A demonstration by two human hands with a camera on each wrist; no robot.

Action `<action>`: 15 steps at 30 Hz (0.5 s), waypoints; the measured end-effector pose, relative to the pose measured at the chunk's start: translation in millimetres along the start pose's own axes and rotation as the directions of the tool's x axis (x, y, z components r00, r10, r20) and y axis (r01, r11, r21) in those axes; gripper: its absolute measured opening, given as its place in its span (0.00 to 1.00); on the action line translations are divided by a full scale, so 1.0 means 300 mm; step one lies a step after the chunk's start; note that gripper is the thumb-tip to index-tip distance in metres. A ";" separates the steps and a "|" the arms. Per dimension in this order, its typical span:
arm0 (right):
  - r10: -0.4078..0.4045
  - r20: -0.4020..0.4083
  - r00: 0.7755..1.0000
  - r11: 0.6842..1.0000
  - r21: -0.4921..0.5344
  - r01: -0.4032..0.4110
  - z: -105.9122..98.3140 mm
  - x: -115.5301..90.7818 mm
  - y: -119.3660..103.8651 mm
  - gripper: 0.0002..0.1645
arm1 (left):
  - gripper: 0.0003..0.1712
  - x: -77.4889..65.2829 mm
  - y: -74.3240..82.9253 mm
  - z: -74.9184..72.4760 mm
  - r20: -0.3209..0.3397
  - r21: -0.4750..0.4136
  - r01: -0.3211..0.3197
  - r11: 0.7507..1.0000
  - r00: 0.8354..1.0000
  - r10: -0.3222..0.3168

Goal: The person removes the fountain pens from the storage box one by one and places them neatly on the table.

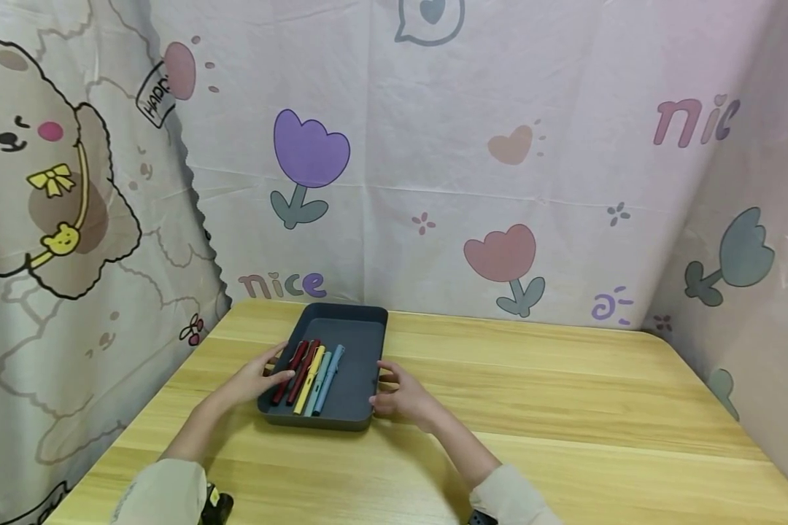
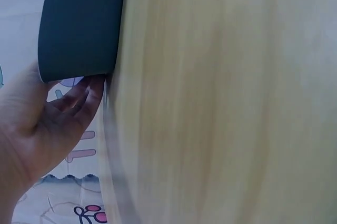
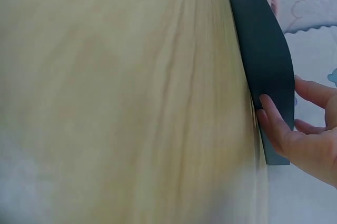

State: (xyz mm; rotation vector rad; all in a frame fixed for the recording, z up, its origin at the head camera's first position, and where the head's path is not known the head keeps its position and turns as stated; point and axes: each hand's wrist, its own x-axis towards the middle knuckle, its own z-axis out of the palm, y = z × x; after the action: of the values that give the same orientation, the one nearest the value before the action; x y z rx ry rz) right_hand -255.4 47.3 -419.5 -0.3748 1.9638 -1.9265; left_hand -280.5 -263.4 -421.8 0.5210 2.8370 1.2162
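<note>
A dark grey rectangular tray (image 1: 357,343) lies on the table, with several capped pens side by side in its left half: dark red pens (image 1: 303,373), a yellow pen (image 1: 309,380), a teal pen (image 1: 318,383) and a blue pen (image 1: 330,380). My left hand (image 1: 245,383) grips the tray's left side, thumb over the rim near the pens. In the left wrist view, its other fingers reach under the tray's edge. On the opposite side, my right hand (image 1: 405,399) holds the right wall; the right wrist view shows fingertips (image 3: 267,105) against the outer wall.
The wooden table (image 1: 532,394) stretches far to the right of the tray. A printed cloth (image 1: 420,146) hangs right behind the table's back edge, and more cloth hangs at both sides. A small black device (image 1: 217,504) sits at the left sleeve.
</note>
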 end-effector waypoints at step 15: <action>-0.006 -0.001 1.000 1.000 0.022 0.006 -0.039 -0.022 0.000 0.44 | 0.31 0.004 -0.010 0.004 0.061 -0.302 0.051 0.952 0.998 -0.034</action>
State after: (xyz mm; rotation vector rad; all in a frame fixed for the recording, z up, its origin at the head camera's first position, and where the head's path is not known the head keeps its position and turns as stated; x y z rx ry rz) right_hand -254.5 60.8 -419.1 -0.3750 1.9425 -1.9506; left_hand -282.5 -264.0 -424.5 0.4676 2.5315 1.5644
